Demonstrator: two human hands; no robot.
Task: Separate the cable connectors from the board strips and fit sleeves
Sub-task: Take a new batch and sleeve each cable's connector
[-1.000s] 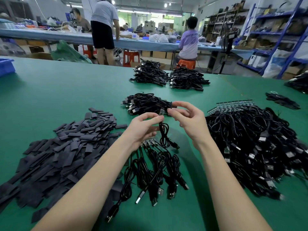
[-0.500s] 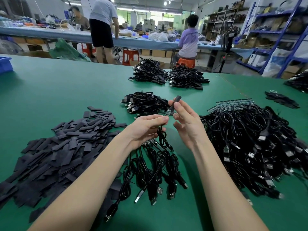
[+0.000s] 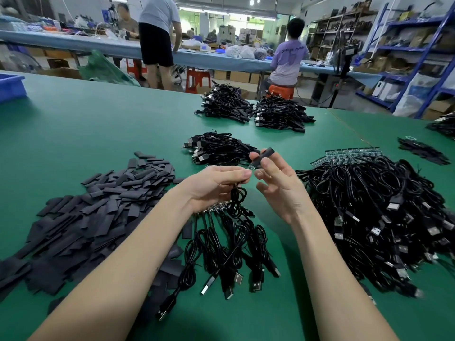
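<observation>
Sleeve (image 3: 265, 156) now sits partly over the small board end (image 3: 251, 167) of the cable (image 3: 236, 200), where half a second back its mouth was only meeting that end and a second back both hands were closed together on the cable with no sleeve raised. That suggests the fitting step is under way, not finished. The right hand (image 3: 275, 183) pinches the sleeve between thumb and forefinger; the left hand (image 3: 216, 180) pinches the cable just behind the board end, so the hands are close, fingertips nearly touching. The sleeve's long axis runs from lower left to upper right, its free end pointing up and away, above the table (image 3: 98, 124) between the sleeve pile (image 3: 93, 207) and the cable heap (image 3: 381, 217).
</observation>
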